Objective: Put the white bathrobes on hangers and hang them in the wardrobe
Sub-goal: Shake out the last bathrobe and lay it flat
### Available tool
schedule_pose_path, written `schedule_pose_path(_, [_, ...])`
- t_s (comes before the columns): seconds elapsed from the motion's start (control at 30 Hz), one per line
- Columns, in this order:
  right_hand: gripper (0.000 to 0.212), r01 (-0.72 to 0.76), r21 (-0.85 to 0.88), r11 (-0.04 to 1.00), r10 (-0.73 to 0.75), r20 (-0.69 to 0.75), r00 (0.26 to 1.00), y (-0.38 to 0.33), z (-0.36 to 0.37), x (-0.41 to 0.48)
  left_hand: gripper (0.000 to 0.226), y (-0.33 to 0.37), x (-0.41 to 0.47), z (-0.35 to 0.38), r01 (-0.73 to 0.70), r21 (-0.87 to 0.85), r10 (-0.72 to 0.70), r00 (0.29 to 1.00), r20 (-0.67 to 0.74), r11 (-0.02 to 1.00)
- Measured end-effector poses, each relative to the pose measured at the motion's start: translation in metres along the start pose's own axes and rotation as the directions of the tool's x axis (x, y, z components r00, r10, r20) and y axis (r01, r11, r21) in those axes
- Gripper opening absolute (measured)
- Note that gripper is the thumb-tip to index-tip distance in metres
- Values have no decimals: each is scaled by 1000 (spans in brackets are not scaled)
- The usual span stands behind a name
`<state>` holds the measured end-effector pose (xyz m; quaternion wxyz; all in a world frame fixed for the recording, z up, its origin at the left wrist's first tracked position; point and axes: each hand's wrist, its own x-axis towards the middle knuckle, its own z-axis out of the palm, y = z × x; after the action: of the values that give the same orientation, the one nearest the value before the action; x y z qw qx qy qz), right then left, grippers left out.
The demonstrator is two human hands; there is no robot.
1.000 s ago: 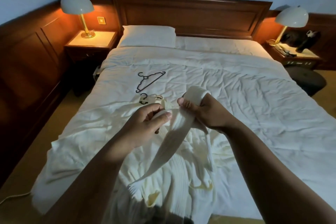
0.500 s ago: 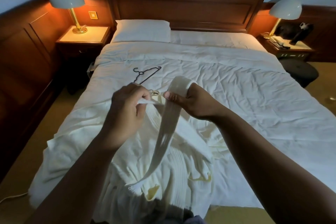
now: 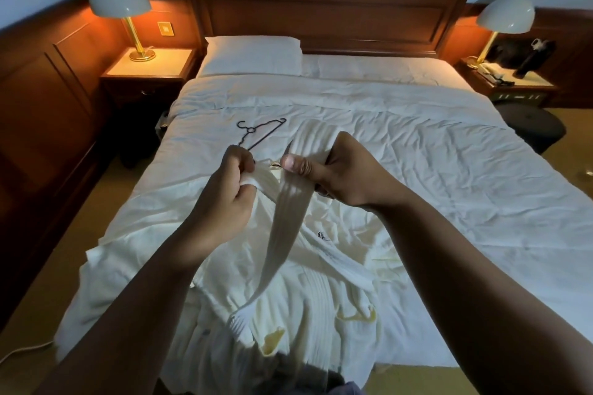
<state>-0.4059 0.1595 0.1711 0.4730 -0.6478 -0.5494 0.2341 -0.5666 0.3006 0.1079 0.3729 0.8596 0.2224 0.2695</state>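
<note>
Person's left grip (image 3: 229, 192) pinches one end of the robe's belt (image 3: 287, 234); right grip (image 3: 348, 175) is closed round a loop of it, prob. to bundle it out of the way. Meanwhile the white bathrobe (image 3: 324, 292) lies crumpled at foot of bed (image 3: 433, 154), w/ black hanger (image 3: 261, 133) just beyond, handy for loading.

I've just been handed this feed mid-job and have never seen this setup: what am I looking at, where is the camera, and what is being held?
There is no machine here: a person works with bare hands. The single picture comes from a wide-angle camera worn on the person's head, looking forward and down. The left hand and the right hand both grip a white cloth belt, whose fringed end hangs down. Beneath it a white bathrobe lies crumpled on the near end of the bed. A black hanger lies on the cover beyond the hands. No wardrobe is in view.
</note>
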Motion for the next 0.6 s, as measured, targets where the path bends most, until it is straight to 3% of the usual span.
schedule_pose_path(0.07, [64,9,8,1000,-10,27,1000,-6,-3,1,25,5,-1,-4,182,-297,-155,981,113,937])
schedule_pose_path(0.13, [51,4,58,998,-8,62,998,-11,-5,4,23,8,-1,-9,231,-426,-174,970,169,875])
schedule_pose_path(0.17, [45,8,79,997,-15,83,996,-13,-6,7,19,8,-1,-11,210,-398,-153,973,171,893])
schedule_pose_path(0.27, [44,49,100,994,-60,105,993,-17,-7,14,12,6,1,-19,121,-37,-113,979,172,992])
schedule_pose_path(0.4, [36,86,121,989,-94,56,994,-18,-6,19,26,2,7,-32,204,256,-253,951,178,945])
schedule_pose_path(0.5, [36,74,140,987,-80,34,996,-14,-1,22,30,3,8,-35,322,220,-363,914,184,921])
schedule_pose_path(0.6, [40,50,188,981,-59,47,997,-12,3,25,26,2,4,-30,434,-21,-413,871,265,901])
